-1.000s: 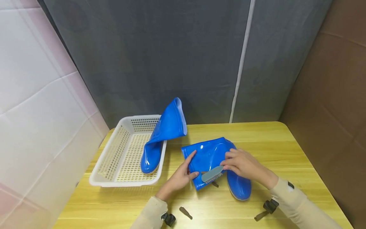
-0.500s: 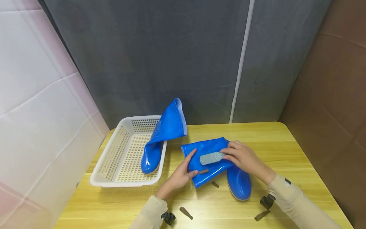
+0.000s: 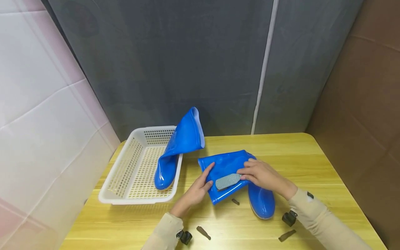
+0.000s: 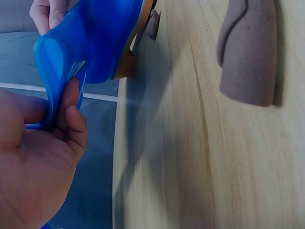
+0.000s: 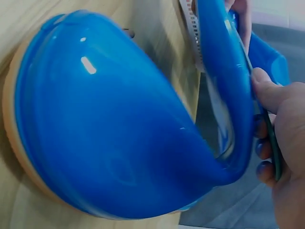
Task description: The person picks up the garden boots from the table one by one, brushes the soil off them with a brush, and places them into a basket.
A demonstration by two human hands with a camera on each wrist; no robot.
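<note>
A blue rubber boot point(image 3: 262, 203) lies on the table, its shaft turned to the left. My left hand point(image 3: 197, 191) grips the rim of the shaft; in the left wrist view the thumb and fingers pinch the folded edge point(image 4: 55, 88). By its handle my right hand point(image 3: 265, 177) holds a grey scrub brush point(image 3: 227, 181) lying over the shaft, dotted back up. Its bristles are hidden from above. The right wrist view has the boot's rounded toe point(image 5: 105, 124) in front, the brush handle point(image 5: 271, 138) inside the curled fingers.
A second blue boot point(image 3: 184, 139) leans over the right rim of a white perforated basket point(image 3: 107, 189). Brown clay-like pieces lie on the table: one near the front point(image 3: 203, 232), one at right point(image 3: 286, 235), a small one point(image 3: 235, 201) beside the shaft.
The brush has swung from bristles showing near the shaft's lower edge, up across the shaft, then back down toward the rim. It now covers where a brown piece showed. The left hand hardly moved.
</note>
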